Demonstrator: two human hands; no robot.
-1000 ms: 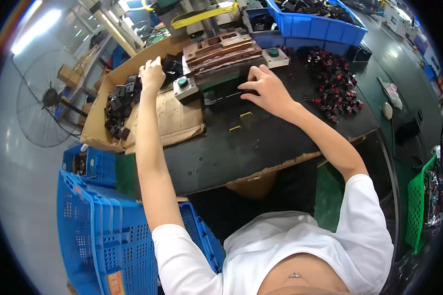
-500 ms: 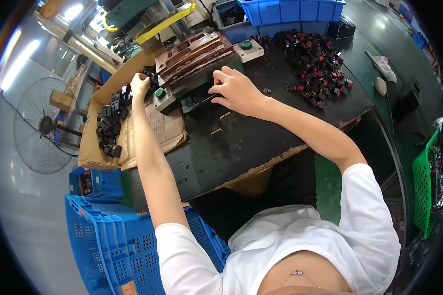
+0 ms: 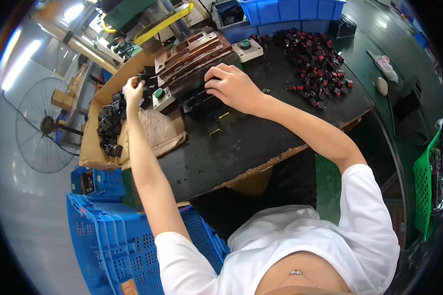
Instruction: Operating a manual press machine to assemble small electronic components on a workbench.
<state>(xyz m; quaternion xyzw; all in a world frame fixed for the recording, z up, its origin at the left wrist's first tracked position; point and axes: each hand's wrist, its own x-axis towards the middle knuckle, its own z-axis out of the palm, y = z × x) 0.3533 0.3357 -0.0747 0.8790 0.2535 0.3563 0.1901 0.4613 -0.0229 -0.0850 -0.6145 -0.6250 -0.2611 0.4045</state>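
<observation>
My left hand [image 3: 134, 91] reaches into a cardboard box [image 3: 91, 140] at the left, among black plastic housings [image 3: 114, 109]. Its fingertips are drawn together, and what they hold, if anything, I cannot make out. My right hand [image 3: 235, 88] is over a long black fixture [image 3: 202, 102] in front of a brown-stained metal press block [image 3: 192, 56]. The fingers are bent and closed at the fixture's right end; anything between them is hidden. A green push button on a white box [image 3: 162, 99] stands between my hands.
A second button box [image 3: 247, 50] sits behind my right hand. Small black-and-red parts [image 3: 317, 66] lie heaped at the right of the dark table [image 3: 241, 152]. Blue bins [image 3: 293, 12] stand at the back, a blue crate [image 3: 128, 246] at the lower left, a fan [image 3: 45, 125] farther left.
My left hand has moved slightly left and toward me within the cardboard box. My right hand has shifted a little left and away from me along the fixture.
</observation>
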